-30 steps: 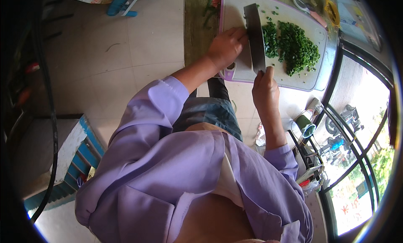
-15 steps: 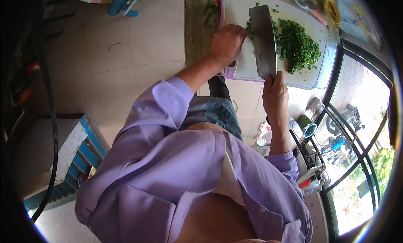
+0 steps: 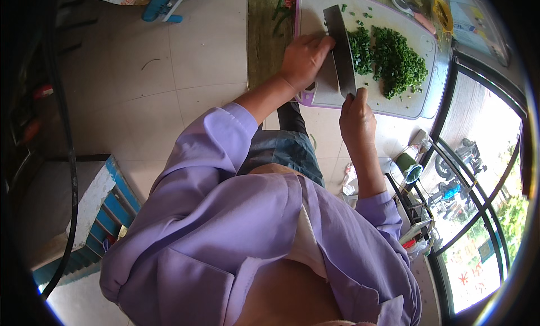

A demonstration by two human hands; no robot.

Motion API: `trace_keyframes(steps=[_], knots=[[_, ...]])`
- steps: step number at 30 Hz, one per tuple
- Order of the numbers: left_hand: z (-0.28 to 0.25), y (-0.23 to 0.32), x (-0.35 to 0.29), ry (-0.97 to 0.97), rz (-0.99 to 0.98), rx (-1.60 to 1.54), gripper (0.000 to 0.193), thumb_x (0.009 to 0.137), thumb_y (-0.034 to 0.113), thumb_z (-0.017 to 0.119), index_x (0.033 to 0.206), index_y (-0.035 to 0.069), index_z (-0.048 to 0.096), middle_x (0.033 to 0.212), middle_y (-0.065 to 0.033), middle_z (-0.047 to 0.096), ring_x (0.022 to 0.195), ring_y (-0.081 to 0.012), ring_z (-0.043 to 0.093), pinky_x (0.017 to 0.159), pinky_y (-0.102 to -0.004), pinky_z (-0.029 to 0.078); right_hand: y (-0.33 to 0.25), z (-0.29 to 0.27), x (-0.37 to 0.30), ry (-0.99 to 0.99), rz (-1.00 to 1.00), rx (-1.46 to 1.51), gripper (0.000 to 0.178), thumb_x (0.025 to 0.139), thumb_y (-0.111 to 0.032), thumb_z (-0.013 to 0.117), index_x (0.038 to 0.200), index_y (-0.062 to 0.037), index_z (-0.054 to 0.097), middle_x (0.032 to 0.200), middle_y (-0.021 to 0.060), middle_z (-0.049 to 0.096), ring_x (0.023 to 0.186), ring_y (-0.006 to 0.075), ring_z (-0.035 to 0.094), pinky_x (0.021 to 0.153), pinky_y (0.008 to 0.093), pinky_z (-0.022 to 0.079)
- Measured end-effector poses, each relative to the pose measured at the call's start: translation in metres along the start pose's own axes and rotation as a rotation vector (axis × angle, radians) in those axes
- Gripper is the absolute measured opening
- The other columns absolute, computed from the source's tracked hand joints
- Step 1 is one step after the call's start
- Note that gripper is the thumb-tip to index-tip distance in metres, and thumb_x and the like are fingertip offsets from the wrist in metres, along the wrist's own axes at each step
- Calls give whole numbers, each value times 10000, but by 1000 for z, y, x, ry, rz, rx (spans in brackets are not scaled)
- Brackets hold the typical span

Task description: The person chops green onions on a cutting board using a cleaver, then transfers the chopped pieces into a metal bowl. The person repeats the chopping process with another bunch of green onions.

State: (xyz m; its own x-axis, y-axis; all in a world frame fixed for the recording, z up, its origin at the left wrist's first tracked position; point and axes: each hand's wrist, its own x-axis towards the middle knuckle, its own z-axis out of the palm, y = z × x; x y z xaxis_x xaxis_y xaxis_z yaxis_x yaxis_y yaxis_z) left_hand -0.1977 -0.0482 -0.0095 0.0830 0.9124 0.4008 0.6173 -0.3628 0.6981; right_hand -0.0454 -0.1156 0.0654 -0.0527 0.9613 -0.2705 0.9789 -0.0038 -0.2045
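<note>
On a white cutting board (image 3: 396, 106) with a purple rim, a wide-bladed cleaver (image 3: 342, 53) stands nearly on edge, its blade pointing away from me. My right hand (image 3: 359, 120) is wrapped round its handle at the board's near edge. My left hand (image 3: 306, 60) rests on the board's left part with fingers curled, the fingertips against the blade's left face. Whatever those fingers hold is hidden. Right of the blade lies a strip of chopped green onions (image 3: 360, 49). Beside it is a larger heap of chopped green onions (image 3: 400, 63).
Uncut green stalks (image 3: 279, 14) lie on the wooden table (image 3: 261, 50) left of the board. Scissors (image 3: 413, 10) and a yellow tool (image 3: 443, 14) are beyond its far right edge. A green container (image 3: 409, 167) stands below right, near a glass door (image 3: 478, 202). A blue stool (image 3: 163, 4) is far left.
The cleaver has shifted left and tilted, with my right hand following it. More chopped green onions now show right of the blade. My left hand has barely moved.
</note>
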Motion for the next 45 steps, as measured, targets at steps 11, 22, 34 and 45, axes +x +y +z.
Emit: trace_keyframes(steps=[11, 22, 34, 45], knots=[[4, -3, 3, -36, -160, -3, 95, 741, 50, 590, 817, 69, 642, 886, -74, 583, 777, -269, 589, 667, -367, 484, 12, -9, 5, 61, 44, 323, 144, 891, -115, 469, 879, 1, 385, 630, 259, 556, 594, 449, 551, 495, 496, 417], [2, -4, -3, -39, -25, 193, 124, 714, 75, 620, 824, 99, 670, 824, -39, 614, 801, -237, 576, 712, -339, 479, 12, -27, -11, -71, 28, 209, 140, 896, -139, 465, 869, -26, 388, 598, 225, 562, 576, 423, 566, 508, 498, 441], [3, 0, -2, -112, 50, 345, 131, 685, 111, 552, 808, 77, 583, 842, -79, 562, 827, -249, 554, 728, -358, 453, 0, -4, 0, -72, -3, 1, 157, 884, -151, 465, 886, -45, 349, 577, 209, 573, 539, 391, 587, 477, 477, 480], [-9, -10, -11, -213, -37, 417, 61, 744, 94, 532, 800, 73, 544, 841, -91, 558, 815, -272, 537, 705, -374, 430, 8, 4, 13, 72, 89, 348, 174, 892, -152, 465, 897, 10, 400, 677, 272, 568, 642, 469, 550, 525, 516, 426]])
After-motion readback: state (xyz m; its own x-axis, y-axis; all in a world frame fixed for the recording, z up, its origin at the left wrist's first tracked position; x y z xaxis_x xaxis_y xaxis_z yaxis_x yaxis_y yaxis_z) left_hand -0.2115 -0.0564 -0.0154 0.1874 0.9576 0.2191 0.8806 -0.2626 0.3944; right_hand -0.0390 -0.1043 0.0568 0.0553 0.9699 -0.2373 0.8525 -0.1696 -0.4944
